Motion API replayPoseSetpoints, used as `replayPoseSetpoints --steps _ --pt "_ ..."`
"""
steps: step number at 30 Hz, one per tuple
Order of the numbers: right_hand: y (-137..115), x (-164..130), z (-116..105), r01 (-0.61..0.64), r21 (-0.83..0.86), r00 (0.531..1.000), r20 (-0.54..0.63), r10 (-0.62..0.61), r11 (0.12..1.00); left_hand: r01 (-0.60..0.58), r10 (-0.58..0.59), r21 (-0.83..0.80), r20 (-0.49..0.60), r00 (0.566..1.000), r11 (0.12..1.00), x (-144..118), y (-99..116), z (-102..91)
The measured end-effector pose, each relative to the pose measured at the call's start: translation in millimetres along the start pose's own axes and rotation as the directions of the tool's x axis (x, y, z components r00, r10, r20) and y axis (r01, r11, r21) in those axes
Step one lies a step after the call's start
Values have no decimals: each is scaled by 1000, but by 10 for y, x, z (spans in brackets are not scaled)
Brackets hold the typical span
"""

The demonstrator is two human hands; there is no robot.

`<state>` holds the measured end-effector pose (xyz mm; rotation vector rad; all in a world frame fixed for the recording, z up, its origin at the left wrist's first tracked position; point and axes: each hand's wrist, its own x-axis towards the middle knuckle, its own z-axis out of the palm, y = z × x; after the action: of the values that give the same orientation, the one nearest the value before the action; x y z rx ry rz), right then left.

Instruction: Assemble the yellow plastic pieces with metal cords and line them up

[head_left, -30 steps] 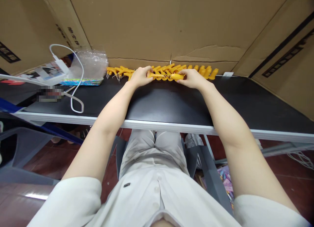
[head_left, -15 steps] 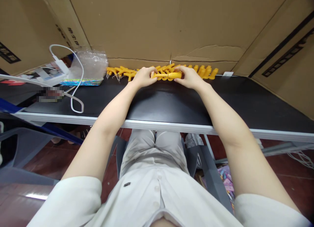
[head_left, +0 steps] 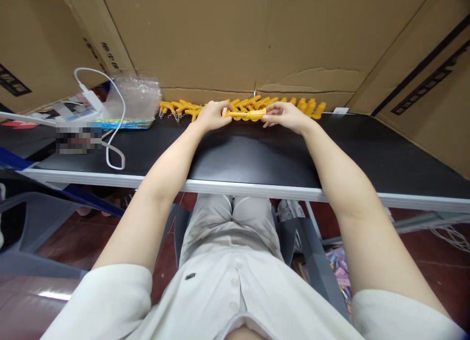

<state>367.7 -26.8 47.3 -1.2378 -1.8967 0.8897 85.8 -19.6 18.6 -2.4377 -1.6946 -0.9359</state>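
Observation:
A row of several yellow plastic toy pieces (head_left: 183, 106) lies along the far edge of the black table (head_left: 257, 154), against the cardboard wall. My left hand (head_left: 213, 115) and my right hand (head_left: 284, 115) are stretched out to the middle of that row. Between them they hold one long yellow piece (head_left: 245, 114) level, just above the table, each hand pinching one end. More yellow pieces (head_left: 310, 107) lie to the right of my right hand.
A clear plastic bag on a colourful pack (head_left: 134, 102) stands at the back left, beside a white charger and cable (head_left: 110, 134) looping toward the front edge. Cardboard sheets (head_left: 257, 41) wall in the back and right side. A grey chair (head_left: 33, 222) is at the lower left.
The yellow piece held between both hands has shifted slightly left. My right hand's fingers have changed their grip on its end. The arms stay stretched out.

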Motion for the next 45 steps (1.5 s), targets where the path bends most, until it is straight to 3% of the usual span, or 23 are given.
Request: replayPoseSetpoints --steps 5,12,20,29,32,37,42,45 --pt "12 -6 39 -54 106 997 62 47 993 -28 28 -16 -15 999 999 13 -19 32" --pt "40 66 94 -156 46 984 97 151 987 -2 1 -5 -22 1000 1000 -1 14 11" --pt "-10 -16 37 -67 201 994 93 49 977 4 -5 -34 -27 1000 999 9 1 26" --pt "20 66 75 -184 63 983 18 183 981 -44 44 -12 -53 998 999 -5 49 13" --pt "-11 21 65 -152 93 986 80 144 984 -28 27 -10 -59 998 1000 14 -16 35" --pt "58 62 81 -58 200 997 71 45 978 -19 21 31 -54 998 999 6 -1 16" --pt "135 171 112 -127 127 992 17 125 984 -25 29 68 -58 998 997 -15 119 -25" --pt "112 151 95 -175 99 984 57 170 980 -16 19 57 -61 998 998 -6 108 -10"
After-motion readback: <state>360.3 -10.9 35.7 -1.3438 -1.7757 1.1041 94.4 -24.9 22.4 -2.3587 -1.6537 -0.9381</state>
